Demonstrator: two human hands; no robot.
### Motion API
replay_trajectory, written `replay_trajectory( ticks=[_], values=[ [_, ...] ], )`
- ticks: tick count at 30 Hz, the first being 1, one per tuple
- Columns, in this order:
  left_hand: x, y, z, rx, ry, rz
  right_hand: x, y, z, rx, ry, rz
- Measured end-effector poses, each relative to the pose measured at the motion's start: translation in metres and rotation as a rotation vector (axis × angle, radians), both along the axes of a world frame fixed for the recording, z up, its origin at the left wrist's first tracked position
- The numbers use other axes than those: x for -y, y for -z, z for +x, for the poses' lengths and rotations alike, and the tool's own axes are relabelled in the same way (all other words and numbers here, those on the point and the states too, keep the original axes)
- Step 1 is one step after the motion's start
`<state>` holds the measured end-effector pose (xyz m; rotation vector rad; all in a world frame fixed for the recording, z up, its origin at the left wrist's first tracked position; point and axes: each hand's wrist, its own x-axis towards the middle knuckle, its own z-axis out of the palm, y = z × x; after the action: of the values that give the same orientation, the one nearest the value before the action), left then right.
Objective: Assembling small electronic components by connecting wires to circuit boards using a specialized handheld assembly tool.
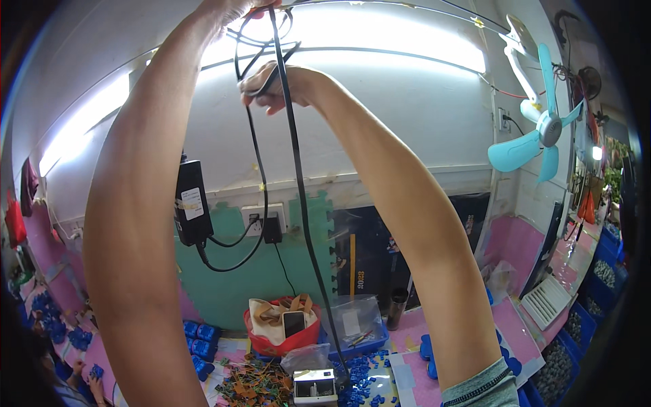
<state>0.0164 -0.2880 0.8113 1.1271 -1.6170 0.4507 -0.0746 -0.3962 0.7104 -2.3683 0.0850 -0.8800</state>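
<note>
Both my arms reach up in front of the wall. My left hand [237, 9] is cut by the top edge of the picture, its visible fingers closed at a black cable [296, 149]. Lower and to the right of it, my right hand [281, 87] has its fingers curled round a loop of the same dark cabling. Tangled loops hang between the hands. One length drops to the table beside a small white device [314, 388]. Another runs down toward the black power adapter [192, 207] on the wall, beside my left forearm.
A turquoise fan [548, 129] hangs at right. Below the wall socket [252, 218] stands a red basket [274, 344] with a bag and phone. Orange-brown leaded parts [254, 383], blue pieces [366, 380] and a dark tumbler [397, 308] are on the table. Another person's hand [96, 388] shows lower left.
</note>
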Motion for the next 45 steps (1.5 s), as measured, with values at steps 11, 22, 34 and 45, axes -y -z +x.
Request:
replay_trajectory(
  ticks=[11,22,34,45],
  values=[
    [0.011,0.007,-0.011,0.06,-0.142,-0.11,-0.004,0.056,-0.037,0.122,-0.16,0.065],
    [0.014,0.009,-0.012,-0.194,0.095,-0.036,-0.019,0.069,-0.072,0.431,0.211,-0.19],
    [0.025,-0.012,0.01,0.116,0.185,0.0,-0.002,0.063,-0.072,0.595,0.143,-0.02],
    [0.051,-0.028,0.0,-0.024,-0.18,-0.103,-0.019,0.054,-0.067,0.593,0.208,0.01]
  ],
)
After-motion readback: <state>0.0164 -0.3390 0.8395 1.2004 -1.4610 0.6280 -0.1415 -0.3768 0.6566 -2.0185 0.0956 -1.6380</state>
